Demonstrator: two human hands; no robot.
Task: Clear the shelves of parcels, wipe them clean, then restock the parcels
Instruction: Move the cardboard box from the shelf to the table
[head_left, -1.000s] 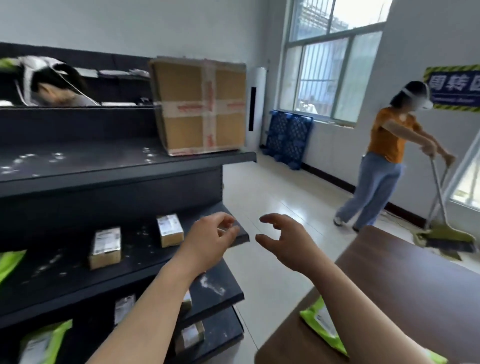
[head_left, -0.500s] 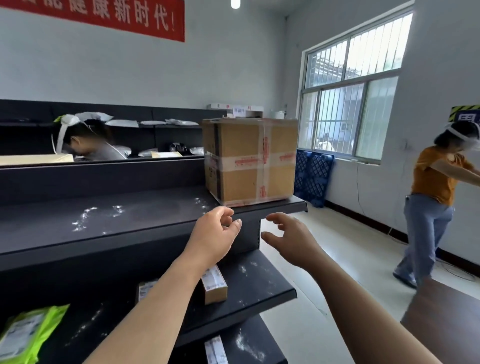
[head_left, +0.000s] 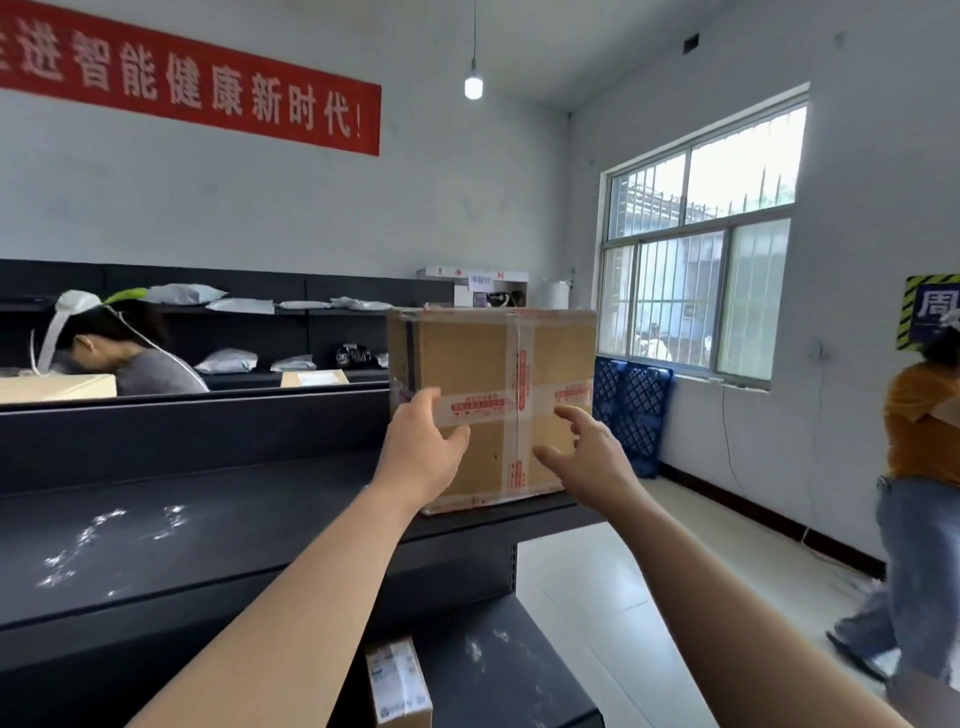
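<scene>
Bulky rather than delicate, by the look of it: a big cardboard box (head_left: 498, 384), stiff-walled, square-cornered, bound with printed tape crossing on the front face. Likely some weight in there, going by size alone; contents unknown. No handles, no cut-outs. Too wide for one hand, so best taken with two, palms flat on opposite side walls and low down, or fingers hooked under the bottom edge once tilted. Better to press on bare card than on the glossy tape, probably the slicker surface. Should keep its shape under a firm squeeze. Not to be lifted by the top flaps.

Stands upright at the right end of the dark upper shelf (head_left: 208, 525), close to the front edge, level with the raised arms. Left hand (head_left: 423, 452) open, fingers straight and thumb spread, up against the near left corner at the height of the horizontal tape band; touching or just short, cannot tell. Right hand (head_left: 587, 457) open as well, fingers spread and loosely bent, holding nothing, hovering before the right half of the front face. Between the two, the vertical tape strip. Neither wrapped round an edge yet, so not lifted, judging from that.

Lower down, a small labelled parcel (head_left: 397, 686) on the lower shelf (head_left: 524, 660), beneath the left forearm, well apart from both hands.
</scene>
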